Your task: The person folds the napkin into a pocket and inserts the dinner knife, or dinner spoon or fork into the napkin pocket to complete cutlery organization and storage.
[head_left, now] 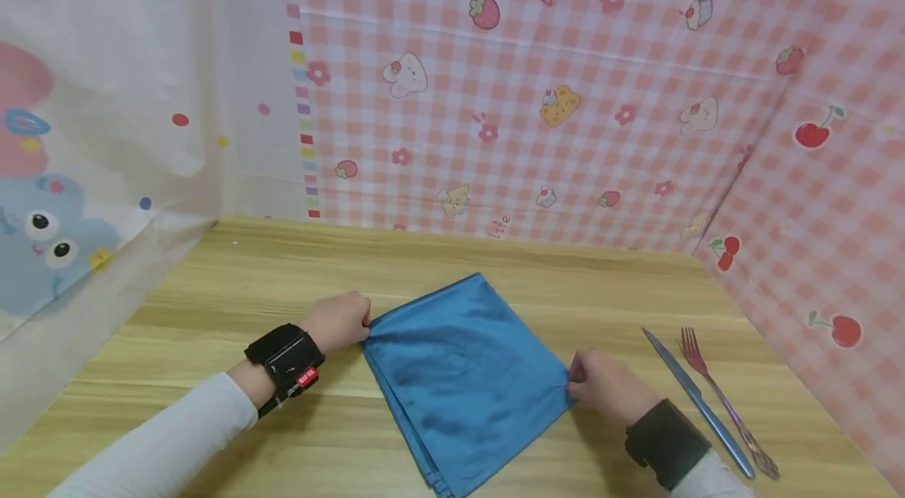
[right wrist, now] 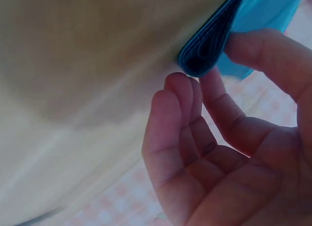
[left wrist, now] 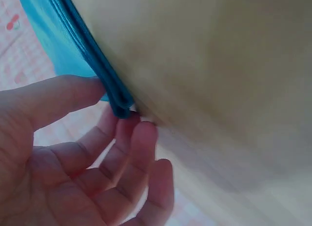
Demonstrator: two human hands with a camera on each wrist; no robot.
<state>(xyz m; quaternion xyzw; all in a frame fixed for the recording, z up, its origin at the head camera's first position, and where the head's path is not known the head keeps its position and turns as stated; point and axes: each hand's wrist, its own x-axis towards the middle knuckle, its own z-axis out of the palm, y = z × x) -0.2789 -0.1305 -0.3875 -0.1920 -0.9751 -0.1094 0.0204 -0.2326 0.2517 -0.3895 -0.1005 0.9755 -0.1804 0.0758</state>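
Note:
A blue cloth napkin, folded in layers into a square, lies turned cornerwise on the wooden table. My left hand pinches its left corner between thumb and fingers. At the opposite corner my right hand holds the cloth in the same kind of pinch. In the left wrist view the stacked folds of the napkin run down to the thumb and fingertips. The right wrist view shows a rounded fold of the napkin between thumb and index finger.
To the right of my right hand lie a table knife and a fork, side by side on the wooden table. Pink checked cloth hangs at the back and right, and a white printed sheet at the left.

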